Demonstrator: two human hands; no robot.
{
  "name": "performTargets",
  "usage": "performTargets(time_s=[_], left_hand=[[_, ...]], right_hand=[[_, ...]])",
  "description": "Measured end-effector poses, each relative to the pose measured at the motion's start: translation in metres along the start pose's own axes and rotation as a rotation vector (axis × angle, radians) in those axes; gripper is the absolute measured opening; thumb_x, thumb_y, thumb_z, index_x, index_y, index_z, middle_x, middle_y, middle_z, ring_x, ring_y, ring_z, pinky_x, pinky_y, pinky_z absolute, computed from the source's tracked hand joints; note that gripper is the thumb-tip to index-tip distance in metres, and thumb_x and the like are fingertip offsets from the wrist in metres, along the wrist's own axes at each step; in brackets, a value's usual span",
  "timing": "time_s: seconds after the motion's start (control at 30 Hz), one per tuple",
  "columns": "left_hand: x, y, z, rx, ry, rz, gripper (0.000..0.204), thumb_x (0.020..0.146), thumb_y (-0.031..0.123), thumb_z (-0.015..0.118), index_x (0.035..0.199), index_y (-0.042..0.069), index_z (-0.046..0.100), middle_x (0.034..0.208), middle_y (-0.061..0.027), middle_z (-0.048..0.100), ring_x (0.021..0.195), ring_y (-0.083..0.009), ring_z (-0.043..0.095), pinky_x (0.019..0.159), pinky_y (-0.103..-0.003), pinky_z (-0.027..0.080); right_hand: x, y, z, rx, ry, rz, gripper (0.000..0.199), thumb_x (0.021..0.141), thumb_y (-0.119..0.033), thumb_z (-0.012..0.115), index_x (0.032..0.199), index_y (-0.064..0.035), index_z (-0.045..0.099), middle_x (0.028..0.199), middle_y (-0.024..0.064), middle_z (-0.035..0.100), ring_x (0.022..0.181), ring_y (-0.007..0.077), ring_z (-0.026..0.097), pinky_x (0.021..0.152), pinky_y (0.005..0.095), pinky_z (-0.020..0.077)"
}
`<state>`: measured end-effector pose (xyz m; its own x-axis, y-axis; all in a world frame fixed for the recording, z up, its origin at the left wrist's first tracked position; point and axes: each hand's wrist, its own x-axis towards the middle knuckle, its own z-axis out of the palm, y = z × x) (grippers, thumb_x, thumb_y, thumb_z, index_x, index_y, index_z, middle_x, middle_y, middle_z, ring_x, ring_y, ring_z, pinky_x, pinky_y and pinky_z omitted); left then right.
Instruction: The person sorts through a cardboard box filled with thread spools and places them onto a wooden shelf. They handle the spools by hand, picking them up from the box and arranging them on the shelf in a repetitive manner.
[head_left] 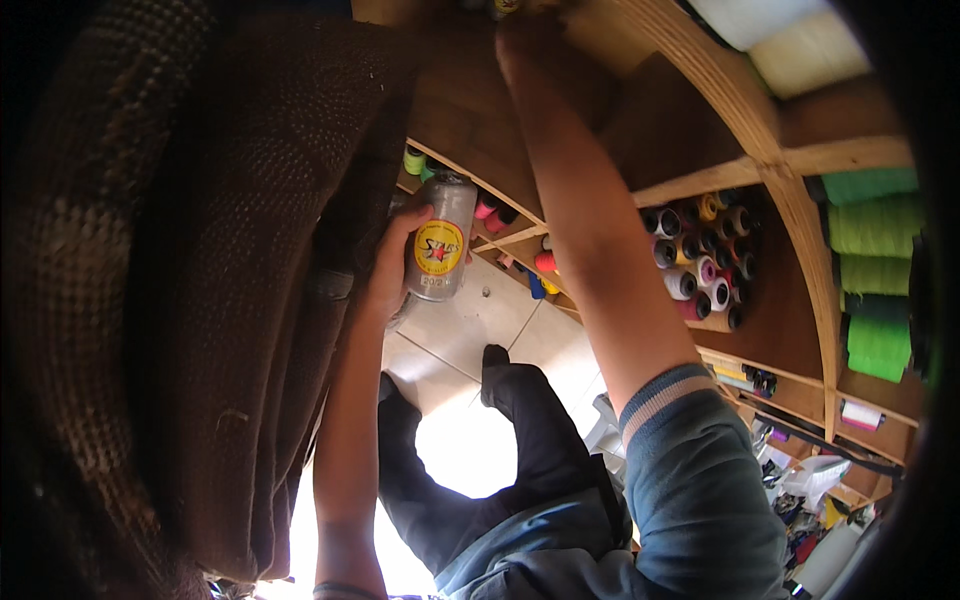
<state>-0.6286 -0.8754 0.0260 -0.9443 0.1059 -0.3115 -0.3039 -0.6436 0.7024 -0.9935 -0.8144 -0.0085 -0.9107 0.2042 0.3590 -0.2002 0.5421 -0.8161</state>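
My left hand [392, 248] is wrapped round a grey thread spool [456, 203] in shiny clear wrap, with a round yellow label facing up. The spool is held almost upright beside the shelving. My right arm stretches far up into a dark shelf compartment, and the right hand [518, 22] is at the top edge of the picture, its fingers lost in shadow. A small yellow label [507, 6] shows beside that hand; what it belongs to is too dark to tell.
Wooden shelving [826, 290] curves along the right, with stacked thread cones [700, 265] and green spools [872, 230]. Dark brown cloth [230, 300] hangs close on the left. Below are a tiled floor [455, 325] and my legs. A cluttered pile [810, 485] lies lower right.
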Motion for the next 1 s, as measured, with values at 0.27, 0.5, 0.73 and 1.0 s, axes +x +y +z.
performTargets(time_s=[0.27, 0.5, 0.73, 1.0], left_hand=[[0.022, -0.002, 0.003, 0.143, 0.27, 0.278, 0.064, 0.093, 0.047, 0.046, 0.137, 0.003, 0.035, 0.135, -0.0123, 0.042, 0.122, -0.0191, 0.042, 0.101, -0.031, 0.034], [0.014, 0.004, 0.027, 0.361, 0.438, 0.278, 0.064, 0.096, 0.05, 0.036, 0.141, 0.005, 0.03, 0.136, -0.0111, 0.04, 0.123, -0.02, 0.039, 0.097, -0.033, 0.036], [-0.009, -0.004, 0.025, 0.575, 0.309, 0.324, 0.056, 0.098, 0.044, 0.03, 0.141, 0.008, 0.032, 0.141, -0.0127, 0.035, 0.127, -0.0224, 0.037, 0.097, -0.034, 0.036], [-0.014, -0.003, 0.023, 0.531, 0.239, 0.341, 0.05, 0.097, 0.036, 0.04, 0.141, 0.012, 0.031, 0.135, -0.0152, 0.04, 0.118, -0.0241, 0.044, 0.094, -0.035, 0.038]], right_hand=[[-0.193, -0.084, -0.171, 0.579, -0.824, 0.359, 0.038, 0.087, -0.027, 0.063, 0.109, 0.0016, 0.055, 0.097, 0.0102, 0.06, 0.085, 0.0132, 0.058, 0.069, 0.0287, 0.0488], [-0.241, -0.077, -0.215, 0.785, -0.883, 0.362, 0.049, 0.078, -0.012, 0.073, 0.118, 0.0034, 0.049, 0.112, 0.011, 0.059, 0.098, 0.0159, 0.056, 0.086, 0.0293, 0.0456], [-0.162, -0.054, -0.109, 0.395, -0.198, 0.268, 0.058, 0.06, -0.012, 0.08, 0.107, 0.0038, 0.05, 0.099, 0.0174, 0.063, 0.094, 0.0275, 0.062, 0.082, 0.0352, 0.0481], [-0.032, 0.032, 0.0, 0.314, 0.045, 0.021, 0.073, 0.06, -0.016, 0.082, 0.122, 0.0001, 0.046, 0.117, 0.017, 0.056, 0.106, 0.0307, 0.056, 0.089, 0.0399, 0.0468]])
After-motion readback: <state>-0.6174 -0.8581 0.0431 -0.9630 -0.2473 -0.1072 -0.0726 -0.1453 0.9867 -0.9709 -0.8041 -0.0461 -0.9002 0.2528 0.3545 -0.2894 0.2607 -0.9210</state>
